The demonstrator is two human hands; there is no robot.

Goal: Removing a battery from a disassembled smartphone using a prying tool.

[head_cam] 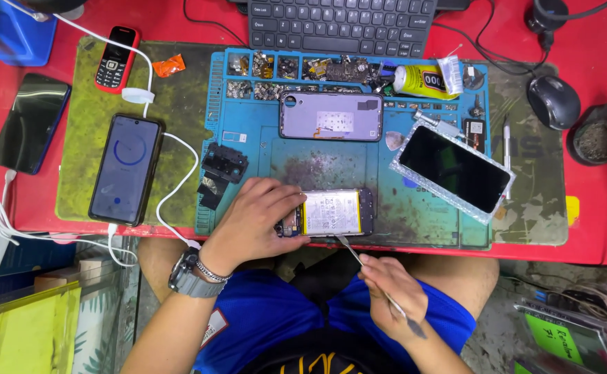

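Both hands [255, 215] w/ opened phone [334, 212] betw

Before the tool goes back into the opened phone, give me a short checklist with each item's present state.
1. Left hand steadies the opened phone at its left end: ok.
2. Phone lies flat on the blue work mat: ok, though close to the table's near edge.
3. Thin metal tool gripped in right hand: ok.
4. Tool tip touching the phone's lower edge: cannot tell.
5. Detached back cover and screen lie apart from the phone: ok.
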